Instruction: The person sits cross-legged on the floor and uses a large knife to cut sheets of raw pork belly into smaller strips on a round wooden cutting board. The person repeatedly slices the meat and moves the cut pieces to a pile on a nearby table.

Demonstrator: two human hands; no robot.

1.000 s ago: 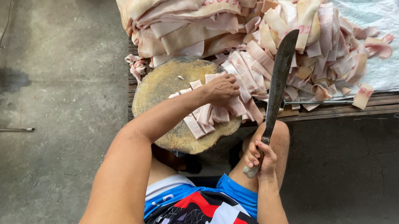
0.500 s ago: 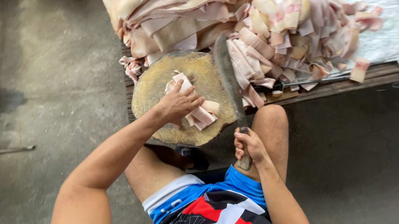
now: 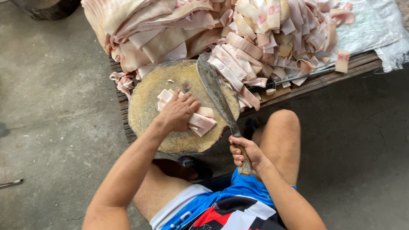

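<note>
The left hand (image 3: pixel 179 111) presses flat, fingers spread, on pale pink strips of pork skin (image 3: pixel 202 122) at the round wooden chopping block's (image 3: pixel 145 103) centre. They look soft and slippery, best pinned from above. The right hand (image 3: pixel 245 153) grips the long dark cleaver (image 3: pixel 214 90) at five o'clock.

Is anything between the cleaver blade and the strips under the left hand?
Nothing visible. The cleaver in the right hand lies just right of the strips that the left hand presses on the round block.
</note>
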